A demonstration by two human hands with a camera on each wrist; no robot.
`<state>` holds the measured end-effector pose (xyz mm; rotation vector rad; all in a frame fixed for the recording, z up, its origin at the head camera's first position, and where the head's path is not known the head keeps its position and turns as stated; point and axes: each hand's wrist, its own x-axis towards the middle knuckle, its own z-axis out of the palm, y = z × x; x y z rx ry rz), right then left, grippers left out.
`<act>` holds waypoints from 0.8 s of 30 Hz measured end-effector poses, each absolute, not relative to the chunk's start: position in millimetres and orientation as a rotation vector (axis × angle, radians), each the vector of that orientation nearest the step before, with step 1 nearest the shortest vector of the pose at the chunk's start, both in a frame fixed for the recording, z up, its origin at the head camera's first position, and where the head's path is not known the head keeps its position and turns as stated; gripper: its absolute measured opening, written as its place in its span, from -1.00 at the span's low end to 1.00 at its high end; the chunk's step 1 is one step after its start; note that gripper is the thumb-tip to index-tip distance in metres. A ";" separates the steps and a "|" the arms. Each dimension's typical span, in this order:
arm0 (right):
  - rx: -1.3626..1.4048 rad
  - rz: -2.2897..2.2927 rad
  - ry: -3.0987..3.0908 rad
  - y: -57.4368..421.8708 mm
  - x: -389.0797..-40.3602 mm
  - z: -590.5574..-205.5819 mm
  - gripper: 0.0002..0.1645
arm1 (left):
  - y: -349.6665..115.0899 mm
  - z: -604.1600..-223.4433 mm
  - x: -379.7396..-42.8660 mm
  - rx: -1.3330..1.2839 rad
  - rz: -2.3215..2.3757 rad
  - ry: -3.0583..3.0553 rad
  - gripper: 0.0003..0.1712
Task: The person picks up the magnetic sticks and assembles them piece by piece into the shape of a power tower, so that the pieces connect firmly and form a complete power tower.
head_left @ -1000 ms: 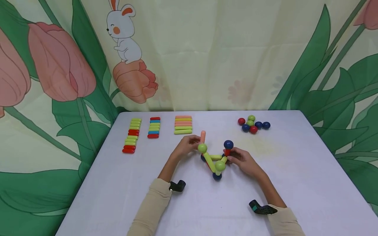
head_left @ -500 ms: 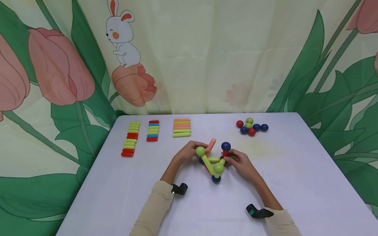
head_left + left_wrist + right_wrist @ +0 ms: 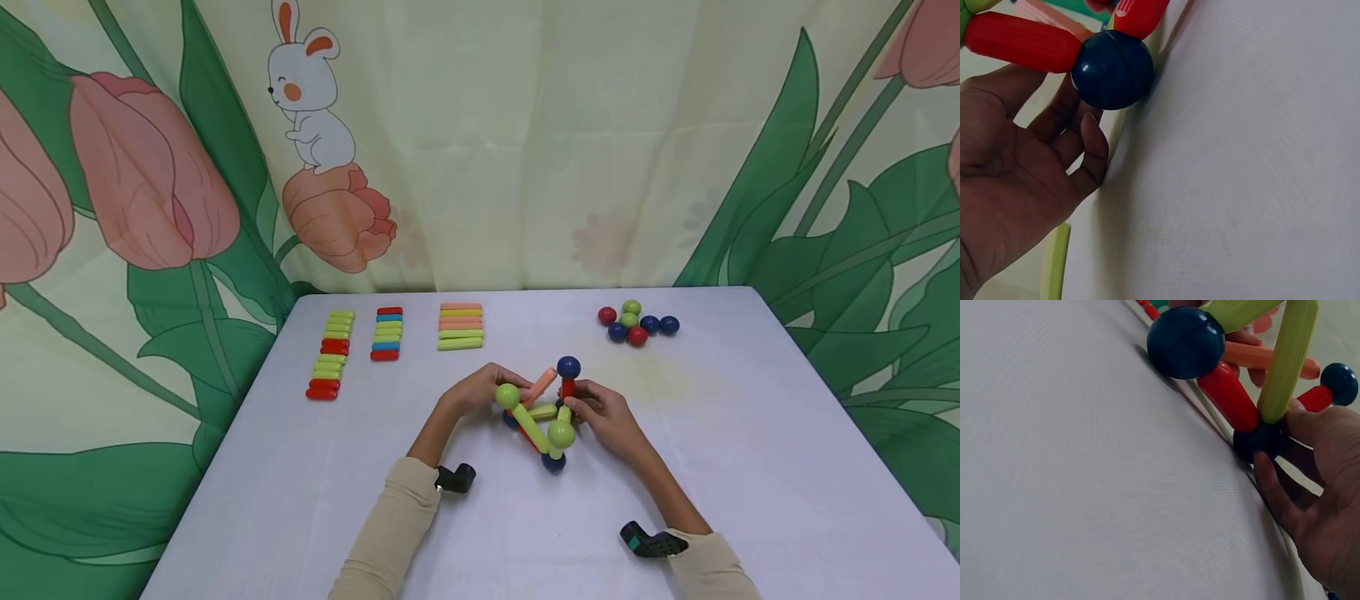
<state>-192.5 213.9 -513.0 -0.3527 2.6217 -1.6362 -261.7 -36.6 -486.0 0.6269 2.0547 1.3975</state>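
Between the hands, on the table, stands a frame of toy building rods and balls. In the head view it shows a green ball [image 3: 507,396] at the left, another green ball [image 3: 561,434] in front and a dark blue ball [image 3: 568,367] on top of an upright red rod. My left hand [image 3: 483,390] pinches an orange rod [image 3: 542,387], slanted up to the right behind the left green ball; its fingertips are partly hidden. My right hand [image 3: 606,418] grips the frame's right corner, where the right wrist view shows fingers around a dark blue ball [image 3: 1259,441].
Behind the left hand lie sorted rods: a long row of green and red rods [image 3: 329,356], a shorter row with blue ones [image 3: 387,333], and orange, yellow and green rods [image 3: 461,326]. Loose red, green and blue balls [image 3: 637,336] lie at the back right. A printed curtain hangs behind.
The orange rod has tipped from nearly upright to slanting right, its top now close to the upper blue ball. The frame has shifted and turned slightly; the right hand keeps its hold.
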 end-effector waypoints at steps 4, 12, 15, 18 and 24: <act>-0.363 -1.650 2.622 213.6 -191.6 -512.6 -0.49 | -35.1 -485.0 -261.4 0.678 1.349 2.060 -0.68; -0.374 -1.677 2.588 212.2 -190.8 -514.1 -0.50 | -40.2 -488.8 -258.6 0.642 1.340 2.066 -0.64; -0.369 -1.668 2.586 210.7 -190.3 -513.6 -0.49 | -45.7 -487.8 -256.5 0.633 1.333 2.053 -0.64; -0.370 -1.663 2.591 210.5 -190.4 -513.3 -0.48 | -51.7 -488.1 -256.4 0.657 1.333 2.042 -0.62; -0.387 -1.667 2.534 214.3 -190.5 -514.9 -0.49 | -64.0 -492.0 -259.9 0.509 1.409 2.228 -0.73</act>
